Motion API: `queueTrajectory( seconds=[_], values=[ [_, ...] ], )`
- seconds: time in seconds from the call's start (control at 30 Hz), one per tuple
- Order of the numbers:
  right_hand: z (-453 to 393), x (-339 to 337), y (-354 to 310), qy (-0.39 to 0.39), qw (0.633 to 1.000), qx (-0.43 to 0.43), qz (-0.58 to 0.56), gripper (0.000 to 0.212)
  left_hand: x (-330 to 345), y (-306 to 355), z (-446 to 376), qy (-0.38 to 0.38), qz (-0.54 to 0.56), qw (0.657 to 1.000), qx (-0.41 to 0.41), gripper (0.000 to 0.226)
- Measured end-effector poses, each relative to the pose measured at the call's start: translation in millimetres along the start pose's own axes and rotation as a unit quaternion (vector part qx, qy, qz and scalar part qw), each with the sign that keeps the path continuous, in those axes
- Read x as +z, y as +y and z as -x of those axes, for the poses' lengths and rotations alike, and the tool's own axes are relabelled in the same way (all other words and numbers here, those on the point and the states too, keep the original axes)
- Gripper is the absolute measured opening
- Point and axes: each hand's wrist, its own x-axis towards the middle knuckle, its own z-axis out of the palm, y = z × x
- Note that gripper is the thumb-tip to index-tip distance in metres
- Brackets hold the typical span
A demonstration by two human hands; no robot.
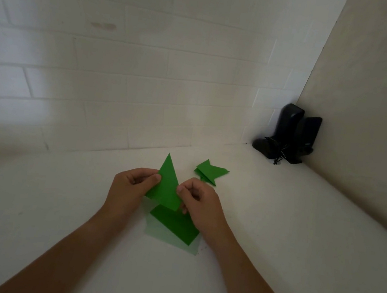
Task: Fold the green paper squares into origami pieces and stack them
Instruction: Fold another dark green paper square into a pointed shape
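A green paper folded into a tall triangle (167, 184) is held up above the white counter, its tip pointing away from me. My left hand (130, 187) pinches its left edge with thumb and fingers. My right hand (196, 200) pinches its right edge. Under my hands lies a stack of flat green paper squares (174, 227) on a clear wrapper. Farther right, a small pile of folded green origami pieces (210, 172) rests on the counter.
The white counter (57, 202) meets a white tiled wall behind and a plain wall on the right. Two black speakers with a tangled cable (287, 136) stand in the back right corner.
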Motion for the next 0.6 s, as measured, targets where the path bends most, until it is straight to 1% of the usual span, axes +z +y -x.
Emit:
queueTrajectory(
  seconds=[0.1,0.2,0.27,0.33,0.43,0.5,0.6],
  values=[
    [-0.8,0.3,0.2,0.007,1.0,0.003,-0.02,0.02,2.4,0.7,3.6,-0.053,-0.021,0.998,-0.008,0.01],
    [-1.8,0.5,1.0,0.01,1.0,0.004,-0.024,0.021,3.8,-0.5,5.6,-0.089,-0.055,0.995,0.005,0.012],
    [-2.0,0.9,1.8,0.008,1.0,0.008,-0.026,0.023,3.3,-0.1,5.8,-0.093,-0.061,0.994,0.025,0.016],
    [-2.0,0.8,2.4,0.0,1.0,0.01,-0.019,0.024,0.9,-0.6,4.1,-0.075,-0.069,0.993,0.06,0.022],
    [-1.2,0.6,2.1,-0.015,1.0,0.013,-0.007,0.025,-1.5,-1.7,2.4,-0.062,-0.076,0.991,0.095,0.022],
    [-1.4,0.1,2.1,-0.013,1.0,0.013,-0.008,0.027,-0.9,-2.0,2.6,-0.072,-0.081,0.989,0.098,0.022],
    [-1.9,-0.4,1.1,0.014,1.0,0.008,-0.015,0.031,0.1,-1.8,4.0,-0.1,-0.092,0.986,0.096,0.023]
  ],
)
